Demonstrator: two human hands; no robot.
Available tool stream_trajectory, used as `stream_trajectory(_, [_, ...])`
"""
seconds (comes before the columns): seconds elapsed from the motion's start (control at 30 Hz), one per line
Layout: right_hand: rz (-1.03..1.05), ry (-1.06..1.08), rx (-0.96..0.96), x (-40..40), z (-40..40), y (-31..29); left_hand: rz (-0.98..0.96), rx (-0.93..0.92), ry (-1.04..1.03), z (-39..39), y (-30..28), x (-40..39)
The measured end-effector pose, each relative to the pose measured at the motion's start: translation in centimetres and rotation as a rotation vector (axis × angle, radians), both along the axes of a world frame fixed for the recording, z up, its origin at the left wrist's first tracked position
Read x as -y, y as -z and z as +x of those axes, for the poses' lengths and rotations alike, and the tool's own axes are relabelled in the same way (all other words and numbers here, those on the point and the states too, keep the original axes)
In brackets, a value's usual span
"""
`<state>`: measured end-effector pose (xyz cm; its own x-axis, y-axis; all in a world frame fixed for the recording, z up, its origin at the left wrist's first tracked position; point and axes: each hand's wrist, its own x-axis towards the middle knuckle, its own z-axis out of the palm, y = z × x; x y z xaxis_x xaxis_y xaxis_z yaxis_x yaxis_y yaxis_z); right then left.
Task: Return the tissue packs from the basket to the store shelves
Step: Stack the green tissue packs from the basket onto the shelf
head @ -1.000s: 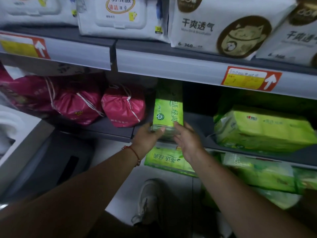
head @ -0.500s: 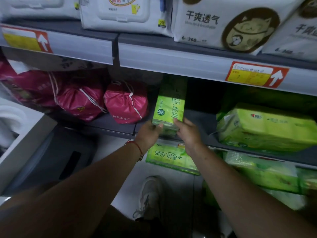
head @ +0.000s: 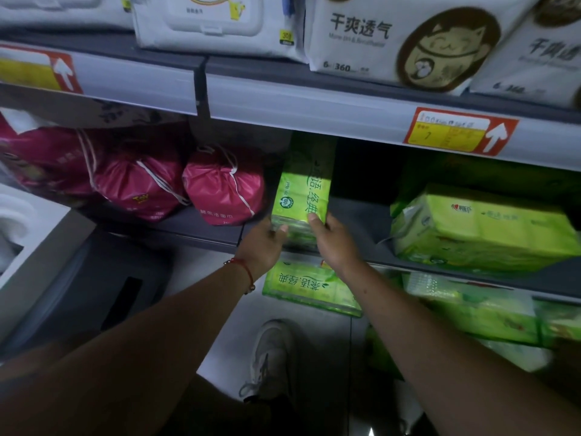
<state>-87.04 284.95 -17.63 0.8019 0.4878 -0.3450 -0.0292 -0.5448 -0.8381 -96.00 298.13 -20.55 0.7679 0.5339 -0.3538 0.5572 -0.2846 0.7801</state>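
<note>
A green tissue pack (head: pixel 301 196) stands on end on the middle shelf (head: pixel 355 215), its far end reaching back into the dark under the upper shelf. My left hand (head: pixel 264 243) grips its lower left corner. Against its lower right edge lies my right hand (head: pixel 334 243), thumb pressed on the front face. A second green tissue pack (head: pixel 301 287) lies flat on the shelf below, under my hands. No basket is in view.
Pink drawstring bags (head: pixel 223 190) sit just left of the pack. A large green pack (head: pixel 484 228) lies to the right, with a gap between. White packs (head: pixel 399 36) fill the top shelf. More green packs (head: pixel 471 309) lie lower right. My shoe (head: pixel 270 357) is on the floor.
Both hands have pushed the upright green pack a little further back onto the middle shelf; the grip stays the same.
</note>
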Motion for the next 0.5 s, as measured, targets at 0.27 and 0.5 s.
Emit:
stream_trajectory(0.27, [-0.14, -0.129, 0.033, 2.0, 1.0, -2.2, 0.378, -0.224, 0.201, -2.0, -1.6, -0.8])
stream_trajectory(0.5, [-0.465, -0.366, 0.329, 7.1, 1.4, -5.5, 0.695, -0.341, 0.51, -3.5, -6.6, 3.0])
